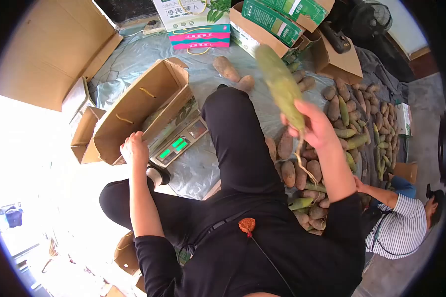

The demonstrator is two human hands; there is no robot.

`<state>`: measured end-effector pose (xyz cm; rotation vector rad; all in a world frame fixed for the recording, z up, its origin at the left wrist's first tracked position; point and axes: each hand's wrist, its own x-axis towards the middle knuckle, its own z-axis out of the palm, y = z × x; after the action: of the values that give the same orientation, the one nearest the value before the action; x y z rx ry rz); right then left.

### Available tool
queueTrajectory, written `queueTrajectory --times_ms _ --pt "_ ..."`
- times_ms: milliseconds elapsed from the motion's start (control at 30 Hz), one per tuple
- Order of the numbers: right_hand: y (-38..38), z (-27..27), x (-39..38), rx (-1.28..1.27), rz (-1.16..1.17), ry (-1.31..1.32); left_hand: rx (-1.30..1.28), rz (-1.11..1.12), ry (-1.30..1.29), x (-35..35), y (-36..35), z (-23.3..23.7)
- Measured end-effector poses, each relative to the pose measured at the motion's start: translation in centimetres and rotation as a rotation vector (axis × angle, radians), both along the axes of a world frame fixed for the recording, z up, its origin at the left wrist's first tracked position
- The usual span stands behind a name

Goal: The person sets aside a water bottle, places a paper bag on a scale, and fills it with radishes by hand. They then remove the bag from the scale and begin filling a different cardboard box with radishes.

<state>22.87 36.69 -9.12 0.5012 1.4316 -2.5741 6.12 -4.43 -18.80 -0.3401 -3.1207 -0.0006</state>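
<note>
My right hand [313,124] is closed around the root end of a long green radish [278,81], whose thin root trails below. Its upper tip is smeared by motion. At the lower rim of an open cardboard box [104,129] is my left hand [135,148], fingers bent over the edge. This box is tilted and has yellow rope handles; its inside is only partly visible. Beneath and beside the box lies a digital scale [176,146] with lit green displays, too blurred to read.
Many brown and green radishes [354,119] cover the sheet on my right. Printed cartons [193,17] and a box of green packs [272,24] stand ahead, near a black fan [369,21]. Another person in a striped shirt [399,230] is at far right.
</note>
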Motion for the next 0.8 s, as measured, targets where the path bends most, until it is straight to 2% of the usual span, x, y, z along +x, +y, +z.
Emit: queueTrajectory --times_ms 100,167,200,333,367,433,500,533,567,633,667,767,800 --pt "-4.6 2.4 -5.1 -0.286 0.175 0.053 0.012 -0.014 0.012 0.1 0.2 0.1" --pt "-8.0 1.5 -8.3 -0.407 0.303 0.127 -0.038 0.016 -0.021 -0.3 -0.2 -0.4" --pt "-10.0 0.9 -9.5 -0.474 0.32 0.094 -0.081 0.023 -0.024 -0.4 -0.3 -0.7" --pt "-17.9 -2.6 -14.3 -0.604 0.332 0.018 0.006 0.043 -0.038 -0.3 -0.4 -0.8" --pt "-19.8 -3.7 -15.4 -0.543 0.28 -0.003 0.05 0.067 -0.029 -0.7 -0.8 -1.4" --pt "-21.7 -3.7 -16.3 -0.443 0.173 -0.042 -0.059 0.01 -0.043 -0.4 -0.1 -0.6" --pt "-22.2 -3.8 -16.4 -0.294 0.026 -0.062 -0.009 0.022 -0.03 -1.0 -0.8 -1.6" --pt "-21.5 -3.9 -16.1 -0.234 0.071 -0.047 -0.012 0.005 -0.039 -1.2 -1.0 -2.0" --pt "-20.4 -3.8 -15.4 -0.238 0.058 -0.054 -0.035 0.01 -0.089 -1.2 -0.9 -1.5" --pt "-17.6 -3.8 -14.0 -0.07 0.232 0.225 -0.063 0.019 -0.151 -1.1 -0.9 -1.3" --pt "-15.3 -2.9 -12.6 -0.023 0.268 0.277 -0.068 0.024 -0.091 -1.2 -1.1 -1.6" --pt "-8.2 -1.9 -8.2 -0.007 0.184 0.309 0.018 -0.059 -0.058 -1.7 -1.6 -1.8" --pt "-5.7 -1.6 -6.3 0.125 0.077 0.269 0.009 -0.054 -0.053 -1.7 -1.5 -1.8"
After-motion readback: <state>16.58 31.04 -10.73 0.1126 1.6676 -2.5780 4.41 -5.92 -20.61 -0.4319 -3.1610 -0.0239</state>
